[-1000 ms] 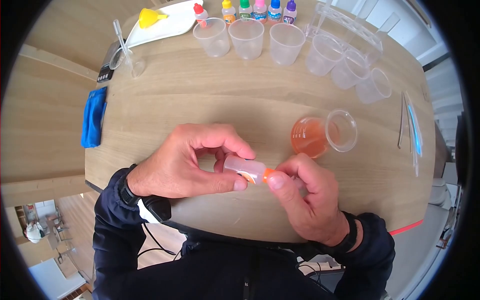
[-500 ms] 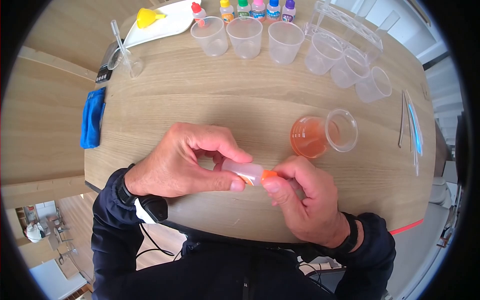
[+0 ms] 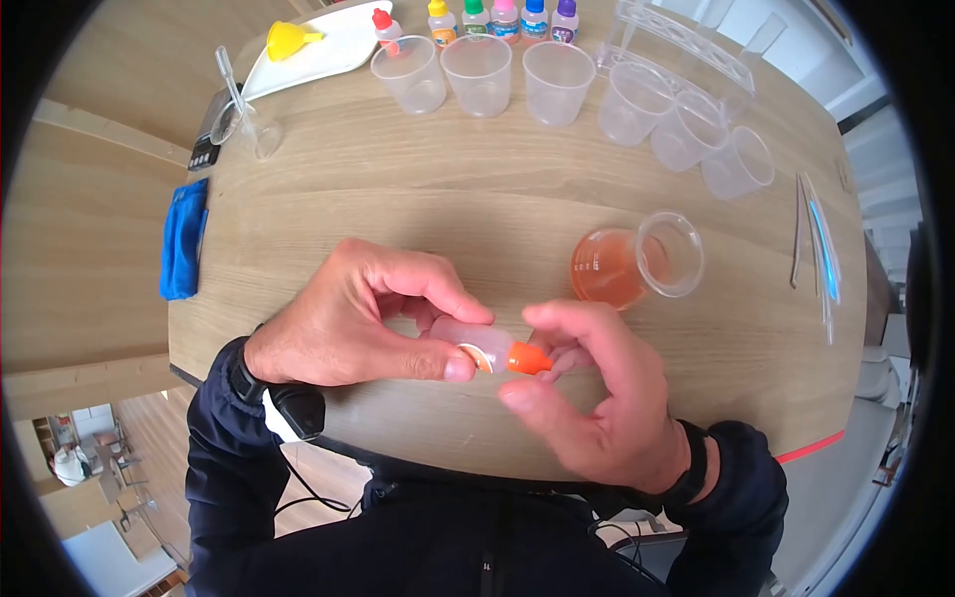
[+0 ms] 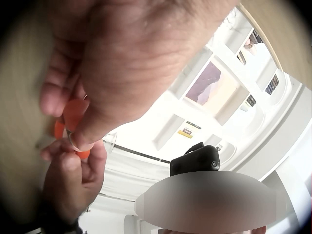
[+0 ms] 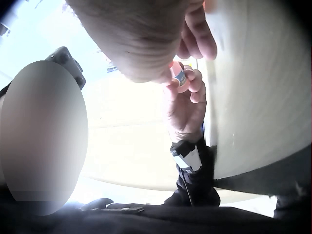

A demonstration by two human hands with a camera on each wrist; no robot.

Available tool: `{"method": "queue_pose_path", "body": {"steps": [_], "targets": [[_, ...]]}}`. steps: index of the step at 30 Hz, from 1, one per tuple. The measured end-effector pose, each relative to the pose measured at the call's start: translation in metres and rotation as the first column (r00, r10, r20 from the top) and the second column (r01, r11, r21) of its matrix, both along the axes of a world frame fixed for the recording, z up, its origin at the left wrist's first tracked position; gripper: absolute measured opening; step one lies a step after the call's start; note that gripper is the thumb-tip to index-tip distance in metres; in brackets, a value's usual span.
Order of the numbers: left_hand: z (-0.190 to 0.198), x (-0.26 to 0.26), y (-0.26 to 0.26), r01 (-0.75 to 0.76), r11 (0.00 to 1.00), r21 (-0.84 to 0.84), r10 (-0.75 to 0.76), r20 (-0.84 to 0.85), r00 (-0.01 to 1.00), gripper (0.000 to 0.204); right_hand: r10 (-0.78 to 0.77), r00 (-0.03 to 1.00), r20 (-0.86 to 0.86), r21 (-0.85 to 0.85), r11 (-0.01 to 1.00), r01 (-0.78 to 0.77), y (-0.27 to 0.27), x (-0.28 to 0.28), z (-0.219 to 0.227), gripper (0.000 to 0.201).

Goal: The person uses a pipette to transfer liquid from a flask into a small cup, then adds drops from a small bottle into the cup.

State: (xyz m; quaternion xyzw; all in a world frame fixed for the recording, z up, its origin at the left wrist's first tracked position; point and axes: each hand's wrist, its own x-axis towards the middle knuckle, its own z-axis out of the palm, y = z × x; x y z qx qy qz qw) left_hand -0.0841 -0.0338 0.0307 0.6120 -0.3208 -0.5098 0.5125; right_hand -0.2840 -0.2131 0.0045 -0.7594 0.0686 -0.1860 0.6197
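Observation:
My left hand (image 3: 358,323) grips a small translucent dropper bottle (image 3: 491,341) between thumb and fingers, above the table near its front edge. The bottle lies nearly level, its orange cap (image 3: 528,358) pointing right and a partly covered label on its side. Around the cap, my right hand (image 3: 612,398) has its thumb and index finger spread apart, with the other fingers bent close to the cap's tip. In the right wrist view the bottle (image 5: 179,75) shows between the two hands. Beyond the right hand is a glass flask (image 3: 602,267) holding orange liquid, tilted-looking in this view.
Several clear plastic cups (image 3: 559,85) stand in a row at the back, before small colour-capped bottles (image 3: 504,20) and a test-tube rack (image 3: 686,45). A white tray (image 3: 348,45) with a yellow funnel (image 3: 286,41), a blue cloth (image 3: 183,239) and thin stirring sticks (image 3: 822,239) lie around the edges.
My right thumb and index finger have moved apart from the orange cap, which they were pinching before. The left hand still holds the bottle, shifted slightly left.

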Motion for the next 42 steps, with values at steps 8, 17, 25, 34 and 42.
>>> {"method": "queue_pose_path", "body": {"steps": [8,17,25,34,42], "targets": [[0.001,0.0,0.0,-0.023,0.999,0.029,0.023,0.02,1.0,0.039,-0.029,1.0,-0.003,0.042,0.999,0.029,0.004,0.004,-0.002,0.019],[-0.001,0.001,0.0,-0.015,0.999,0.038,0.013,0.043,0.999,0.039,0.092,0.995,-0.025,-0.048,0.995,-0.093,-0.01,-0.001,-0.005,0.02],[0.0,0.002,0.0,-0.011,1.0,0.018,0.01,0.04,0.999,0.039,0.169,0.981,-0.095,-0.017,0.985,-0.171,-0.015,-0.003,-0.006,0.024],[0.003,0.012,0.003,-0.046,0.999,0.022,0.045,0.051,0.998,0.039,0.073,0.994,0.087,-0.078,0.995,-0.066,-0.008,0.0,-0.003,0.027],[0.014,0.016,0.007,-0.159,0.981,-0.108,0.158,-0.016,0.987,0.038,0.111,0.994,0.003,0.038,0.993,-0.111,-0.003,0.0,-0.008,0.021]]}}
